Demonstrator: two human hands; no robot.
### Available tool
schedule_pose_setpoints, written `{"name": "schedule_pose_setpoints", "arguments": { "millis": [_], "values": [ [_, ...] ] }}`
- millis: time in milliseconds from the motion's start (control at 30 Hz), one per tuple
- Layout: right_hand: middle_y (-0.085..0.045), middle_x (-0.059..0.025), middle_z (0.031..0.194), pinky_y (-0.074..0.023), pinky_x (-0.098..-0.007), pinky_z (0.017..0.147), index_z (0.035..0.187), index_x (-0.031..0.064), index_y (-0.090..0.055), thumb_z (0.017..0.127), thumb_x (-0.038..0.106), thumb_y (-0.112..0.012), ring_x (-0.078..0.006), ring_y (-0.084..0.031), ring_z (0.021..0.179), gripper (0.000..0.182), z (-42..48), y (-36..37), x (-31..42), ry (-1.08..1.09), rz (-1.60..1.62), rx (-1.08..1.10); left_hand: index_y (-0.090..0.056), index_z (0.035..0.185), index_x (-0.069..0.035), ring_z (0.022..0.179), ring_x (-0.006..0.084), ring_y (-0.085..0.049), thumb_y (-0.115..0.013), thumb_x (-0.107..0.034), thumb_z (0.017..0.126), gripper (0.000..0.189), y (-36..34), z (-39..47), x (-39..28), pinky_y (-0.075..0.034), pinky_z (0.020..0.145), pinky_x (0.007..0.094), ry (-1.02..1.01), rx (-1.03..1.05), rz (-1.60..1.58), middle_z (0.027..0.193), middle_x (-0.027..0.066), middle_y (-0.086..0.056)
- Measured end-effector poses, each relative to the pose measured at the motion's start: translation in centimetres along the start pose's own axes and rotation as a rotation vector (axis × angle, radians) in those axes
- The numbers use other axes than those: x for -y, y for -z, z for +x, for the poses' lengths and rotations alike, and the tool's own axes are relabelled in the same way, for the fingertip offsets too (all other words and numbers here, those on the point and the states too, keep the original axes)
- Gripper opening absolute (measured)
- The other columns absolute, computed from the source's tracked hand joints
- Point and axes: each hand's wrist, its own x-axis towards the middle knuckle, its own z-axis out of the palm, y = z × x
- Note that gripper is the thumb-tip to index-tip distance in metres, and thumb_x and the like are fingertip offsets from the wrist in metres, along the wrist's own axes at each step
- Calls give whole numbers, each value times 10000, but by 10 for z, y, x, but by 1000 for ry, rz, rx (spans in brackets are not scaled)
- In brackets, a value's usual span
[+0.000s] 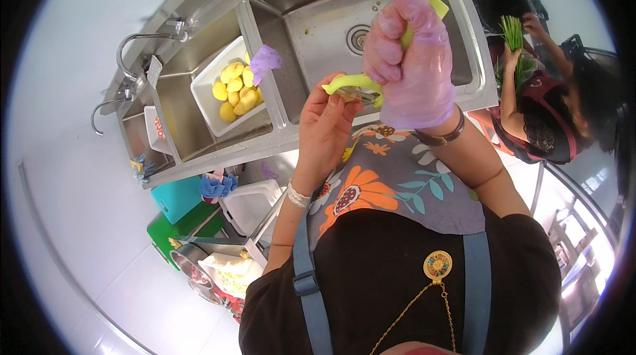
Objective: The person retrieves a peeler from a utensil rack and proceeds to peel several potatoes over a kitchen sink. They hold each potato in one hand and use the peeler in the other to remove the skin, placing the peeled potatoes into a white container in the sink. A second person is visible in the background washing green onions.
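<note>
My right hand [415,57], in a thin translucent purple glove, is wrapped around the handle of a yellow-green peeler [361,81]. The handle's end sticks out above the fist, and the head points left. With bare fingertips my left hand [330,121] pinches the peeler's head by its blade; whether a scrap of peel is between the fingers I cannot tell. Both hands are over the front edge of the large steel sink basin [323,37]. Peeled potatoes [236,88] lie in a white plastic tub [211,114] in the middle basin. A crumpled purple glove [265,64] hangs at the tub's right side.
Two faucets [149,36] rise along the sink's left side. Under the counter are a teal cutting board [176,198], a green board [166,228] and a white bin [251,208]. At right, another person's hands hold green stalks [512,32].
</note>
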Motion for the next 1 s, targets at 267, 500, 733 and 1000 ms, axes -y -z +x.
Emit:
{"name": "schedule_pose_setpoints", "arguments": {
  "millis": [267, 500, 733, 1000],
  "values": [
    [-267, 35, 487, -215, -232, 386, 627, 115, -347, 876, 381, -469, -69, -247, 386, 384, -2, -6, -2, 30, -94, 23, -435, 1179, -10, 956, 158, -517, -488, -159, 912, 311, 3, 2, 3, -417, 874, 305, -16, 66, 24, 1087, 70, -518],
    [-309, 35, 457, -245, -238, 345, 633, 150, -370, 903, 336, -452, -90, -290, 348, 337, 35, 3, 19, -40, 13, -217, -434, 1186, -16, 881, 138, -508, -503, -208, 907, 346, 3, 2, -4, -432, 813, 274, 13, 127, -37, 1022, 65, -534],
    [-284, 45, 484, -215, -230, 384, 641, 134, -374, 868, 371, -489, -71, -248, 381, 347, 10, -4, 1, -41, -28, 12, -444, 1158, -26, 870, 135, -508, -534, -206, 889, 336, 1, 2, 0, -431, 791, 257, 75, -23, -116, 1024, 57, -536],
    [-304, 40, 460, -240, -236, 345, 636, 151, -369, 893, 366, -459, -85, -295, 349, 347, 55, 17, -14, -135, -66, -203, -446, 1144, -37, 913, 163, -481, -554, -177, 872, 324, 24, 4, -1, -437, 781, 243, 65, 306, -195, 1058, 91, -478]
  ]
}}
